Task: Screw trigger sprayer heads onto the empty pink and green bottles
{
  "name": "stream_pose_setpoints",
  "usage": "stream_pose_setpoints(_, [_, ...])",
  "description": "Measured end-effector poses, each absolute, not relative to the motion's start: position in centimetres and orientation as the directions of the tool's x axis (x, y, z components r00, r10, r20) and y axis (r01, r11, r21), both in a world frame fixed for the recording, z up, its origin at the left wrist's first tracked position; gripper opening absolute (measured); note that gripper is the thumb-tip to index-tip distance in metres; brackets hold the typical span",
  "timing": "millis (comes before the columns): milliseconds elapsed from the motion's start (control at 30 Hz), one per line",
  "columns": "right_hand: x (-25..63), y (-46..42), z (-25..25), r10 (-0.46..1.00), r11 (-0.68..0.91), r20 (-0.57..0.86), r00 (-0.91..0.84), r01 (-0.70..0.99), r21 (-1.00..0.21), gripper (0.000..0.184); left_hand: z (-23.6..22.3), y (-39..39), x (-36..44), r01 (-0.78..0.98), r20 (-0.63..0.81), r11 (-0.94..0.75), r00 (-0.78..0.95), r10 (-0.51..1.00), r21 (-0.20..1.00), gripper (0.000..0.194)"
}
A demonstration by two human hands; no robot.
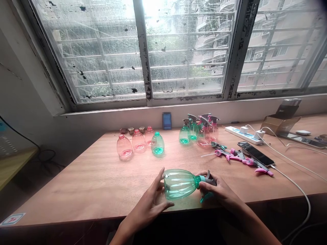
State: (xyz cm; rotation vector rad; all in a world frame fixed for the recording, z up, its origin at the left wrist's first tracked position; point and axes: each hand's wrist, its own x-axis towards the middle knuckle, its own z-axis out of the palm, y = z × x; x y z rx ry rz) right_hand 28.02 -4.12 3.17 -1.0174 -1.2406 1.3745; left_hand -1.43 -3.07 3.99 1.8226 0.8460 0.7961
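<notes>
A green spray bottle point(179, 184) lies on its side in the air above the table's front edge, its base toward the left. My right hand point(217, 190) grips its grey and green spray head point(208, 179) at the neck; the teal trigger pokes out below the fingers. At the base end is my left hand point(153, 199), fingers spread and thumb stretched out under the bottle. Its fingertips are right beside the base; whether they touch it is unclear.
Behind stand pink bottles point(124, 148) and a green bottle point(157, 144) without heads. Further right are bottles with spray heads point(184, 133), loose pink spray heads point(236, 157), a phone point(256, 153) and a power strip point(242, 135) with white cables. A small blue-screened device point(167, 121) leans on the wall.
</notes>
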Motion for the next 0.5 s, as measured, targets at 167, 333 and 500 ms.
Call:
stream_pose_setpoints(167, [28.15, -4.16, 2.91, 0.981, 0.004, 0.029, -0.192, -0.125, -0.992, 0.05, 4.69, -3.29, -1.44, 0.296, 0.143, -0.327, 0.506, 0.851, 0.898, 0.097])
stream_pose_setpoints(333, [28.11, -4.13, 2.71, 0.982, 0.007, 0.03, -0.186, -0.121, -0.993, 0.05, 4.54, -3.14, -1.63, 0.278, 0.195, -0.392, 0.538, 0.82, 0.877, 0.091])
stream_pose_setpoints(500, [28.11, -3.96, 2.67, 0.977, 0.018, 0.044, -0.208, -0.124, -0.992, 0.047, 4.75, -3.22, -1.48, 0.283, 0.164, -0.363, 0.542, 0.824, 0.888, 0.099])
